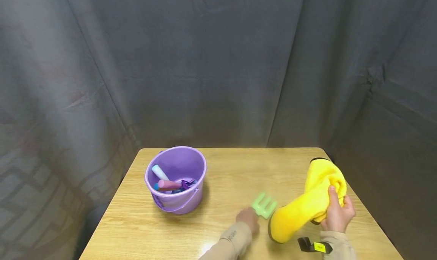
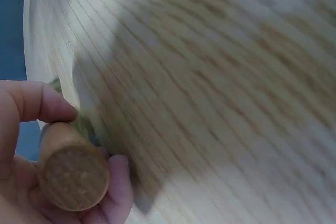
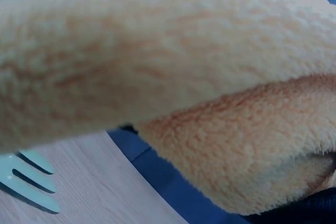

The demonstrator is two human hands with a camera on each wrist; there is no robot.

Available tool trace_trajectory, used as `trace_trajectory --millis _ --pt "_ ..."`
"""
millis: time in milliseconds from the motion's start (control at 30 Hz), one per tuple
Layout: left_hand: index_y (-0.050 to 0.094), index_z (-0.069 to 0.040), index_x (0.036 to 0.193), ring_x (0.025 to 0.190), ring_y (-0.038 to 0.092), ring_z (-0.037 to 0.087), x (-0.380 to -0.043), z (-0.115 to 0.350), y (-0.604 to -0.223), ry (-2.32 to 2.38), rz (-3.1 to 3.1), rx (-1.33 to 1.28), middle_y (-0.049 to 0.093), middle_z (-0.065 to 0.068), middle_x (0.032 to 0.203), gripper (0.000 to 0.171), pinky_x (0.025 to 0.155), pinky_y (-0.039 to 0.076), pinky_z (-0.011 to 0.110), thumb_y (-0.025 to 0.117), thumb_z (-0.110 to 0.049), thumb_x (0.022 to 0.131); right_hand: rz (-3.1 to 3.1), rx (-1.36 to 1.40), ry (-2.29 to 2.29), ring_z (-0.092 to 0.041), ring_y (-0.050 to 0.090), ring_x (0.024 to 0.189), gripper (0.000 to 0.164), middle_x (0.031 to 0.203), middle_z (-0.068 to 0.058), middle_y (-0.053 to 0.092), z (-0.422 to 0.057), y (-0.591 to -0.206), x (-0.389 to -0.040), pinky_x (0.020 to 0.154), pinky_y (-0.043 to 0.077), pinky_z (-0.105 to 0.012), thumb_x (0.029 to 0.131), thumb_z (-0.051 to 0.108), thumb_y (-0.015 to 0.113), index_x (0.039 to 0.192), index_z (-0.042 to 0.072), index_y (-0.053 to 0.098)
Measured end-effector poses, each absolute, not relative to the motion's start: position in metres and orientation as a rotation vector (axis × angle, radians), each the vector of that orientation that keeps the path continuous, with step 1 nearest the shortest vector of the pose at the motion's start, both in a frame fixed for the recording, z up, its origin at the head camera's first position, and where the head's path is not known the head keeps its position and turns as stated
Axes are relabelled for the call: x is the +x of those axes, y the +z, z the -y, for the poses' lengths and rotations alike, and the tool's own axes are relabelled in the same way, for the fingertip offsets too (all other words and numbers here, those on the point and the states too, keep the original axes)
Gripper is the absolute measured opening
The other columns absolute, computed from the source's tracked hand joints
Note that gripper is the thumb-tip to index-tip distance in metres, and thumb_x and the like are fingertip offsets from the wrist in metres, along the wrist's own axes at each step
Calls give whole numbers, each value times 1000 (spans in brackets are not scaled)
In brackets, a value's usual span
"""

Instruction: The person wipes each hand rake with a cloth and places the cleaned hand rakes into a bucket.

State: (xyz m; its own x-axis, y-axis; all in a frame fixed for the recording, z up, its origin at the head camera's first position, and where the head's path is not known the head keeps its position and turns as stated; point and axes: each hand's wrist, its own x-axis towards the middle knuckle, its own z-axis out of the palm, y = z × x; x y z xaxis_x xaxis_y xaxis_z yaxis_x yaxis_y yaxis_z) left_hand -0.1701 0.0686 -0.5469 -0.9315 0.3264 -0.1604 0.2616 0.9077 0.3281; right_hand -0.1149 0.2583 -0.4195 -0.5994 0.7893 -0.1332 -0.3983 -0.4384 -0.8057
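Observation:
A green toy garden fork (image 1: 264,205) is held by its wooden handle in my left hand (image 1: 248,218), low over the table. The left wrist view shows the round end of that handle (image 2: 73,177) between thumb and fingers (image 2: 52,103). With my right hand (image 1: 338,212) I grip a fluffy yellow towel (image 1: 304,205) with dark edging, bunched near its middle. One end of it hangs down to the left, close to the fork. In the right wrist view the towel (image 3: 157,56) fills most of the picture, with the fork's tines (image 3: 31,182) at lower left.
On the left of the wooden table (image 1: 232,169) stands a purple bucket (image 1: 181,203). Inside it lie several things, among them a pink handle (image 1: 168,184) and a pale blue one (image 1: 159,172). A grey curtain (image 1: 211,62) hangs behind the table.

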Motion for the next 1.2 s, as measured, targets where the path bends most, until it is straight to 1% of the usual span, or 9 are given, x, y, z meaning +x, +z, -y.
trace_trajectory --millis 100,233,367,467,533,667,767,900,1200 --pt "60 -12 73 61 50 13 -171 -67 -544 448 -2847 400 53 -1 68 14 57 44 23 69 -21 68 987 -655 2080 -8 60 70 20 89 -2 59 -257 -419 -115 59 49 -17 74 14 72 91 8 63" --pt "63 -13 77 63 52 14 -172 -63 -541 350 -2843 415 55 0 69 12 58 44 25 64 -25 74 1000 -656 2074 -7 60 70 19 89 -1 60 -257 -418 -115 58 49 -17 74 14 72 90 9 63" --pt "66 -19 83 68 55 14 -175 -57 -542 243 -2855 471 59 -1 73 10 62 46 27 59 -26 81 988 -645 2066 -7 61 68 17 86 -1 61 -257 -419 -116 57 49 -17 74 12 72 89 9 64" --pt "66 -21 84 71 57 14 -179 -52 -545 202 -2874 477 60 -2 74 11 64 47 28 57 -26 84 987 -639 2076 -7 61 69 18 86 -1 61 -257 -419 -115 57 49 -17 74 13 72 90 8 64" --pt "66 -20 83 69 57 14 -180 -49 -542 202 -2888 470 60 -2 73 11 63 48 29 57 -24 84 990 -641 2087 -8 60 69 19 87 -2 60 -257 -420 -115 57 49 -17 74 13 72 90 8 63" --pt "65 -14 79 63 56 15 -183 -42 -533 236 -2922 464 58 0 68 11 56 47 28 58 -21 84 1008 -650 2092 -8 60 70 20 89 -2 59 -256 -421 -116 58 49 -17 75 15 72 92 9 62" --pt "63 -13 76 59 55 16 -191 -36 -535 235 -2958 457 57 1 65 13 52 46 28 57 -21 84 1014 -641 2092 -8 60 69 19 88 -1 59 -254 -421 -117 58 49 -17 75 14 71 91 9 62" --pt "62 -14 73 57 55 16 -198 -28 -535 249 -2987 423 57 2 64 16 49 46 29 55 -23 85 1019 -630 2100 -8 60 68 17 85 -1 60 -252 -422 -120 56 49 -18 76 12 70 90 8 62" --pt "57 -9 65 54 52 17 -206 -7 -520 449 -2978 279 53 3 59 28 47 45 32 49 -25 87 1083 -643 2084 -7 59 69 15 86 -1 58 -245 -425 -127 58 49 -16 77 13 69 90 10 62"
